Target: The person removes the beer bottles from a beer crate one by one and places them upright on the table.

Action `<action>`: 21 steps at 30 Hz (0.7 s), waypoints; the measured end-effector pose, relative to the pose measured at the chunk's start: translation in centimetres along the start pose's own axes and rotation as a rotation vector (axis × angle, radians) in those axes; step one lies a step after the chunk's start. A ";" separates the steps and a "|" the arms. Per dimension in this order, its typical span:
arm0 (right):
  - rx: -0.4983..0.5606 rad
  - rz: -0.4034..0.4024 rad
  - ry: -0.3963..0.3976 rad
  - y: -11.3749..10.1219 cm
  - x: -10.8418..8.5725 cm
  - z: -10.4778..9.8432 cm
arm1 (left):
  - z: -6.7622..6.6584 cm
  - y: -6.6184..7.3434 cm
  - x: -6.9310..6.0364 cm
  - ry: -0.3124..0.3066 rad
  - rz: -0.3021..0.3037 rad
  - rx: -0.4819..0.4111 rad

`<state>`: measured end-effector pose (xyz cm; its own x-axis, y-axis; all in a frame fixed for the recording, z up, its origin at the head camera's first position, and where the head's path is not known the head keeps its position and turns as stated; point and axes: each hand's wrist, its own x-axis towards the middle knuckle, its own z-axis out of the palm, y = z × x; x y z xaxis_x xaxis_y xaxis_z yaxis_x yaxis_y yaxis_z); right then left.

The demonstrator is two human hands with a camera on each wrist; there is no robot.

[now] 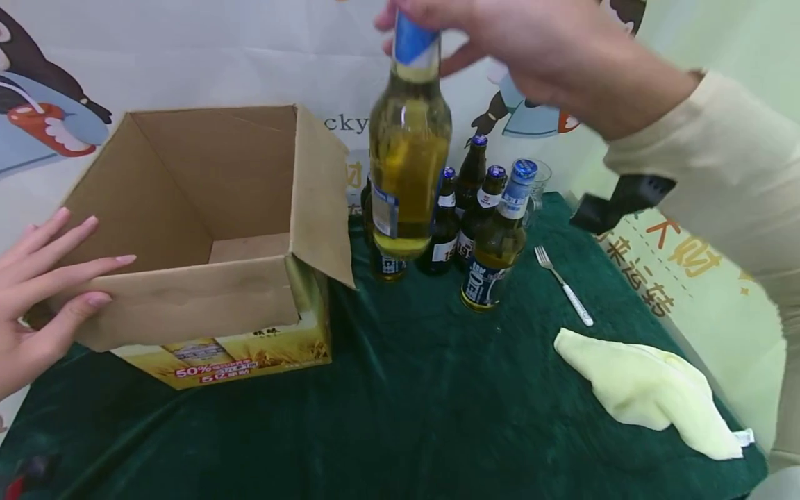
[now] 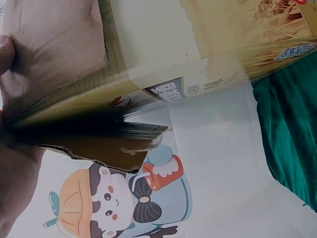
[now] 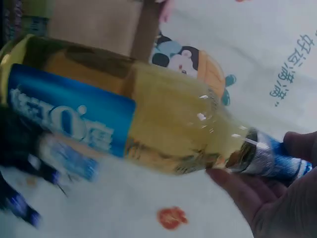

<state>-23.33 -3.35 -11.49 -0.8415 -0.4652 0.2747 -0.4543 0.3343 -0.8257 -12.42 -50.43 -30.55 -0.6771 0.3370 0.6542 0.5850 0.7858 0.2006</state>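
My right hand (image 1: pixel 531 55) grips a clear glass beer bottle (image 1: pixel 409 146) by its blue-and-silver neck, holding it upright in the air right of the box. Pale golden liquid fills much of it, and its blue label (image 3: pixel 74 111) faces the right wrist camera. My left hand (image 1: pixel 50 285) rests at the near left corner of an open cardboard box (image 1: pixel 200 292); its fingers are straight and spread, and the thumb touches the front flap. Bare cardboard shows in the visible part of the box floor. The left wrist view catches the flap (image 2: pixel 54 44) with a fingertip on it.
Several dark beer bottles (image 1: pixel 442 232) stand behind the raised one, with another clear bottle (image 1: pixel 496 243) and a glass mug (image 1: pixel 540 180). A fork (image 1: pixel 564 286) and a pale yellow cloth (image 1: pixel 650 389) lie on the green tablecloth (image 1: pixel 437 403). A printed backdrop closes the rear.
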 end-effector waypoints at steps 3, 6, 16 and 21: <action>-0.096 0.007 -0.002 0.5 -2.5 2.5 | -0.1 -0.4 -0.6 0.001 -0.008 0.006; -0.140 0.018 -0.029 3.4 -3.9 4.4 | -0.1 -0.4 -1.0 0.005 -0.009 0.003; -0.108 0.005 -0.016 10.0 -3.5 7.3 | -1.3 1.6 -1.9 0.014 -0.060 0.053; -0.141 0.033 -0.003 11.8 -3.0 7.9 | -1.7 2.6 -2.1 0.036 -0.059 0.049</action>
<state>-23.86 -4.47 -25.90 -0.8560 -0.4542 0.2468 -0.4630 0.4615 -0.7568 -8.71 -49.95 -30.20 -0.6928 0.2706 0.6685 0.5213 0.8284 0.2049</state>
